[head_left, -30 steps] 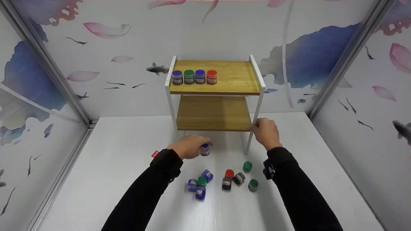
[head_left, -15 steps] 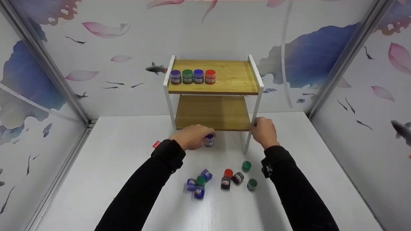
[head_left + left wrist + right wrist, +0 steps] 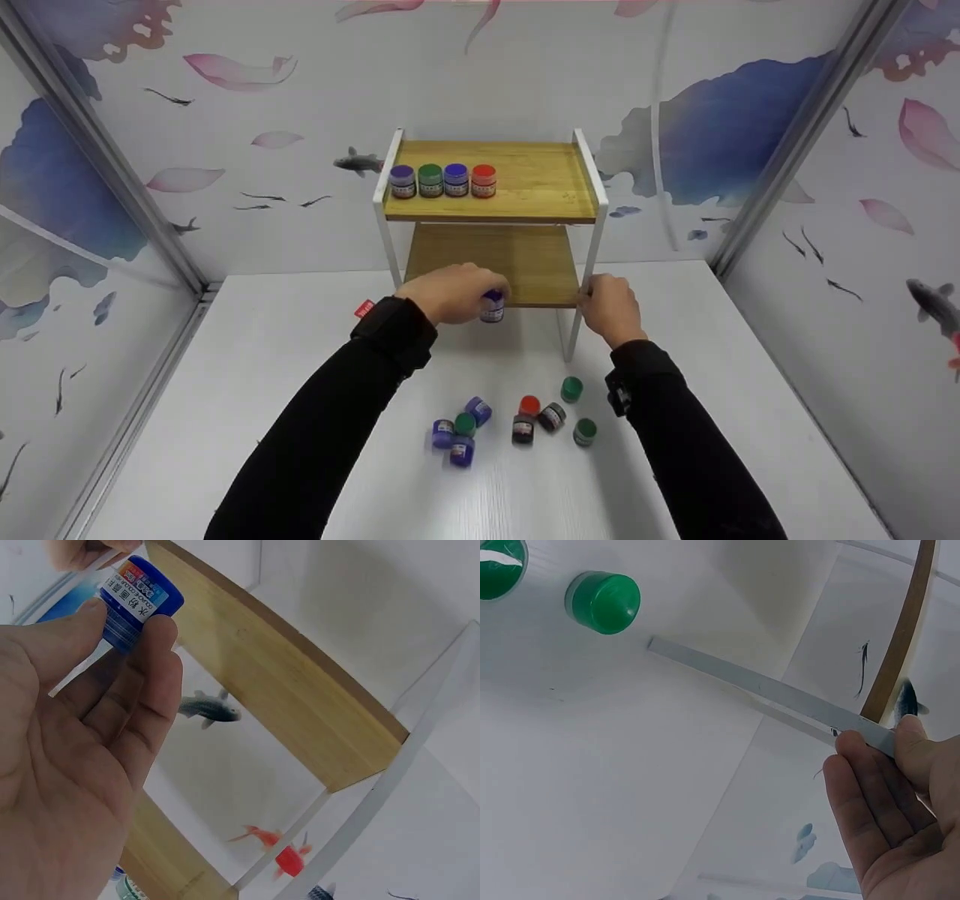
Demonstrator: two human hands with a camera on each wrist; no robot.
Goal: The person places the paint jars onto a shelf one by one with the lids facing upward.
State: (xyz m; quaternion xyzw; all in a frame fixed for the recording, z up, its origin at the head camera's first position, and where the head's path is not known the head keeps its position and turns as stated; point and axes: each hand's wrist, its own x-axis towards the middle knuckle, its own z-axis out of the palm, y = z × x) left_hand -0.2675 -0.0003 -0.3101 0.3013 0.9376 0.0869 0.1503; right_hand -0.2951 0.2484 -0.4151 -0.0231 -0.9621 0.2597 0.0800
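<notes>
My left hand (image 3: pixel 452 292) pinches a small blue gouache paint jar (image 3: pixel 492 307) between thumb and fingers, upright, just at the front edge of the lower wooden board (image 3: pixel 540 262). In the left wrist view the jar (image 3: pixel 140 600) shows its printed label and blue lid. My right hand (image 3: pixel 611 309) grips the white right leg of the two-tier shelf rack, level with that board. Thumb and fingers close round this leg (image 3: pixel 750 682) in the right wrist view. On the upper board (image 3: pixel 540 180), a purple-lidded jar (image 3: pixel 403 181), a green one (image 3: pixel 430 181), a blue one (image 3: pixel 456 180) and a red one (image 3: pixel 484 181) stand in a row at the left.
On the white table (image 3: pixel 315 465), blue jars (image 3: pixel 462 452) cluster round a green jar (image 3: pixel 465 424). To their right lie a red jar (image 3: pixel 529 406), dark jars (image 3: pixel 523 429) and two green jars (image 3: pixel 571 389). Patterned walls enclose the back and sides; a red tag (image 3: pixel 364 308) shows beside my left wrist.
My left hand has carried the blue jar up and forward, from above the table to the lower board's front edge. My right hand keeps its grip on the rack leg.
</notes>
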